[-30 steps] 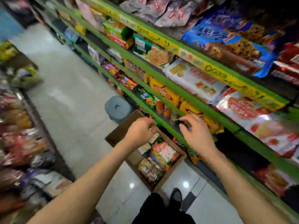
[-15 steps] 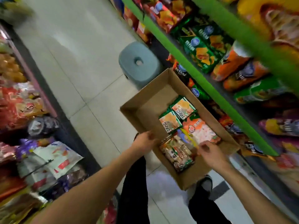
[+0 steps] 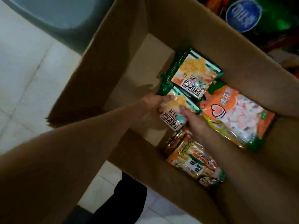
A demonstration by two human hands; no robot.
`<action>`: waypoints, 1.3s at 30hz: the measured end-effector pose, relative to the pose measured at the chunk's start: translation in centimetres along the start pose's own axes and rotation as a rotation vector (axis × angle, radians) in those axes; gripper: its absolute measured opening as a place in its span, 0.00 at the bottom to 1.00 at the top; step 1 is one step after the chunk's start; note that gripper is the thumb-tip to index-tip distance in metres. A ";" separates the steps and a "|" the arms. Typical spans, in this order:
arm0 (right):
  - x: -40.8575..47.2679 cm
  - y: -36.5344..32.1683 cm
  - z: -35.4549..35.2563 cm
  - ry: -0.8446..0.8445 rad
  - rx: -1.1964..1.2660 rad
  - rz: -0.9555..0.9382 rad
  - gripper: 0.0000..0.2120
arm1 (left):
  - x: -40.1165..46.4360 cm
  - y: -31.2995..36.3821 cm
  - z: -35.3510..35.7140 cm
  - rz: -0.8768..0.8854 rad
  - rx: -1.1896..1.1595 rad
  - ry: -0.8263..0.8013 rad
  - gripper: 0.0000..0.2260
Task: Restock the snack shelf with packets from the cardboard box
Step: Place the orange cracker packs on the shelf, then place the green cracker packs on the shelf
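The cardboard box [image 3: 186, 26] fills the view, open on the floor. Inside lie several snack packets. Both my hands reach in and hold the nearer green packet [image 3: 174, 110] from either side: my left hand [image 3: 150, 102] grips its left edge, my right hand [image 3: 192, 120] grips its right lower corner. A second green packet [image 3: 191, 73] lies just behind it. A large orange packet [image 3: 242, 120] lies at the right, and a clear orange-labelled packet [image 3: 197, 164] lies near the front wall.
A grey plastic stool [image 3: 53, 18] stands on the tiled floor behind the box. A green snack bag with a blue round logo [image 3: 244, 15] sits on the low shelf at the top right. My dark trouser leg [image 3: 126, 199] is by the box's front.
My head has dropped close over the box. Both hands went from the shelf down into the box and took hold of the nearer green packet.
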State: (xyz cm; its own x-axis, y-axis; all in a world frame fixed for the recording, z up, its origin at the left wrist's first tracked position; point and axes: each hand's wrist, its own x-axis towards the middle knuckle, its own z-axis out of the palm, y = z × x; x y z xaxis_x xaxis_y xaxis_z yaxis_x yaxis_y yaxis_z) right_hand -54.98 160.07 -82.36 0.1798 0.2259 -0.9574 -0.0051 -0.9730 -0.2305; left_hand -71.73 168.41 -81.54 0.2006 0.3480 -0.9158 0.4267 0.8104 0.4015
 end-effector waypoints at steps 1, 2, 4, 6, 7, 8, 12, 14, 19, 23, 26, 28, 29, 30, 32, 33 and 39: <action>1.2 0.0 0.4 -0.034 0.065 -0.012 0.38 | 0.8 0.1 0.4 -0.044 -0.085 -0.106 0.11; 2.2 0.0 0.7 -0.079 0.126 -0.028 0.39 | 1.7 0.0 0.7 -0.055 -0.154 -0.215 0.13; 3.2 0.2 0.9 -0.154 0.212 -0.049 0.41 | 2.9 -0.4 0.8 -0.039 -0.192 -0.354 0.14; 3.6 0.5 1.0 -0.197 0.270 -0.056 0.34 | 3.2 -0.8 0.5 -0.027 -0.147 -0.380 0.14; 3.3 0.8 1.0 -0.209 0.300 -0.053 0.29 | 2.8 -1.1 0.3 -0.039 -0.119 -0.371 0.13; 2.8 1.0 1.0 -0.219 0.324 -0.048 0.25 | 2.2 -1.5 0.0 -0.049 -0.107 -0.346 0.12; -3.3 1.4 1.0 -0.261 0.300 -0.004 0.37 | -2.7 -2.7 -2.0 -0.089 -0.115 -0.229 0.13; -7.8 0.6 0.6 -0.295 0.215 -0.004 0.39 | -6.8 -2.5 -3.0 -0.088 -0.171 -0.224 0.18; -20.8 -4.3 -1.8 -0.330 0.065 -0.078 0.51 | -20.3 2.1 -3.9 -0.030 -0.398 -0.203 0.35; -32.0 -8.9 -5.8 -0.350 0.034 -0.122 0.58 | -31.7 8.0 -4.1 0.072 -0.446 -0.106 0.24; -40.8 -12.5 -9.5 -0.360 0.063 -0.186 0.51 | -40.4 12.9 -3.4 0.159 -0.434 -0.072 0.18; -47.3 -14.3 -12.1 -0.350 0.126 -0.259 0.32 | -45.9 16.0 -2.2 0.198 -0.404 -0.133 0.19; -50.4 -14.9 -13.4 -0.324 0.161 -0.291 0.28 | -48.4 17.4 -1.4 0.217 -0.394 -0.161 0.25; -53.3 -15.3 -14.8 -0.294 0.186 -0.328 0.28 | -50.7 18.7 -0.5 0.232 -0.383 -0.176 0.33; -59.1 -15.0 -18.1 -0.247 0.223 -0.392 0.33 | -55.8 21.3 2.2 0.250 -0.344 -0.197 0.47; -60.7 -14.8 -19.0 -0.252 0.222 -0.402 0.34 | -57.3 22.1 3.1 0.256 -0.337 -0.213 0.51; -70.8 -11.1 -28.7 -0.190 0.255 -0.556 0.28 | -66.9 25.8 12.8 0.398 -0.201 -0.322 0.44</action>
State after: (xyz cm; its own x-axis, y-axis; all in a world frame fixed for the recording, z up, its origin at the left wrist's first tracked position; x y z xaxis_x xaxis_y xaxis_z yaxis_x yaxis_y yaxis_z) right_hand -39.40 153.56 -7.01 0.0450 0.7212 -0.6913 -0.1990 -0.6717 -0.7136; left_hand -62.89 159.96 -9.74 0.5854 0.5095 -0.6306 0.0925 0.7308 0.6763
